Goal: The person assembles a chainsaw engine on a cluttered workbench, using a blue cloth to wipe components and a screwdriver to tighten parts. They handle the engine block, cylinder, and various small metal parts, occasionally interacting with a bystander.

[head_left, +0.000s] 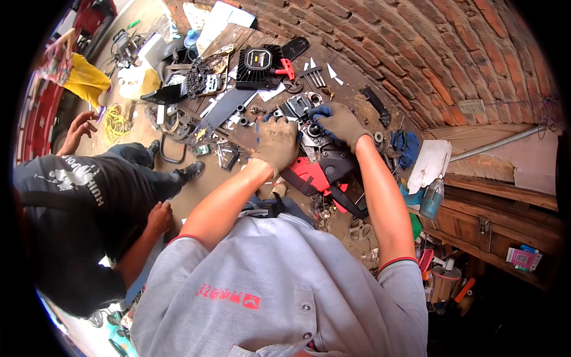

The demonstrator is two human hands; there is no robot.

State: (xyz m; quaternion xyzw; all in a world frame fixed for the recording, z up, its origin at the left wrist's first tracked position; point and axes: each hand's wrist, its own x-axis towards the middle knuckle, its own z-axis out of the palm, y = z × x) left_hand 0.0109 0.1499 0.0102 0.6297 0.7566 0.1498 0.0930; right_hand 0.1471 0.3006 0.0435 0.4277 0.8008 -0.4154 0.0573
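My left hand (276, 140), in a dusty tan-and-blue glove, has its fingers curled onto the left side of a metal engine assembly (296, 107); what is under them is hidden. My right hand (336, 125), gloved alike, has fingers closed at a dark round part on the assembly's right; what they hold is unclear. A red-and-black chainsaw body (312, 175) lies beneath and in front of my hands. Small metal rings and fittings (244, 119) lie left of my left hand.
A black finned engine cover (256, 71), red T-shaped piece (285, 68) and several tools cover the worktop's back. A person in dark clothes (89, 196) is close on my left; another in yellow trousers (83, 80) stands beyond. Brick wall behind, clear bottle (432, 196) at right.
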